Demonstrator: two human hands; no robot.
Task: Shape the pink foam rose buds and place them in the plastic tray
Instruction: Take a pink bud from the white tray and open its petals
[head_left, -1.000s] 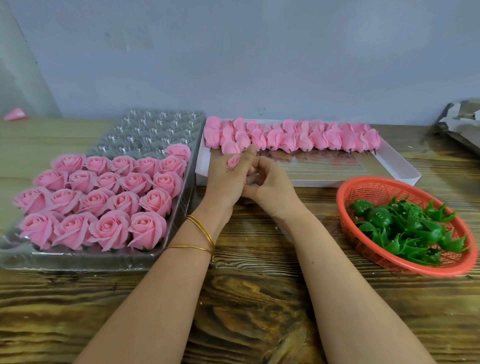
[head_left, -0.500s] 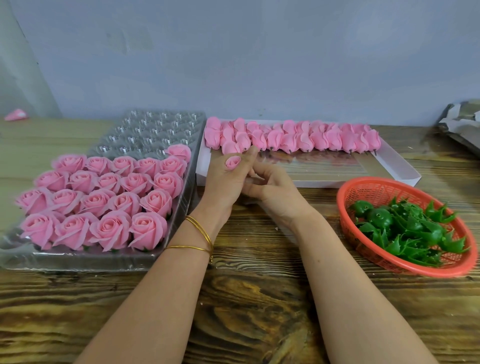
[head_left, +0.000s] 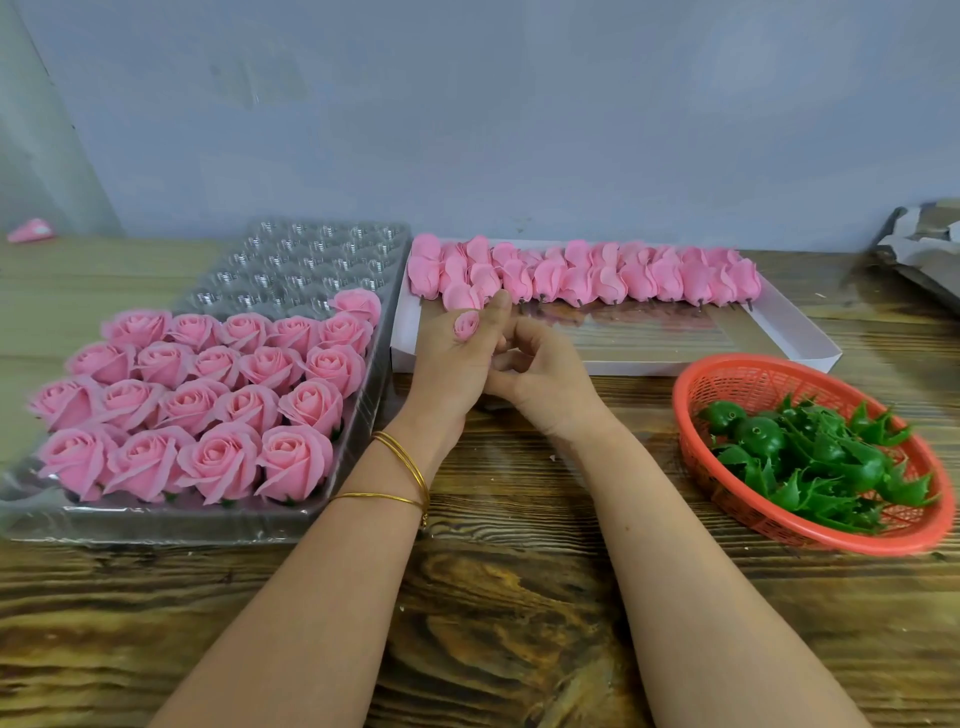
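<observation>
My left hand curls round one foam bud above the table's middle; my right hand curls beside, grip unclear. Soft, light, easily crushed, I judge: hold its base.

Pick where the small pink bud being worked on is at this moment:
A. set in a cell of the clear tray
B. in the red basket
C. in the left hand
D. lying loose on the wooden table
C: the pink bud peeps out from the curled fingers of the left hand, held clear of the clear tray and the red basket.
</observation>
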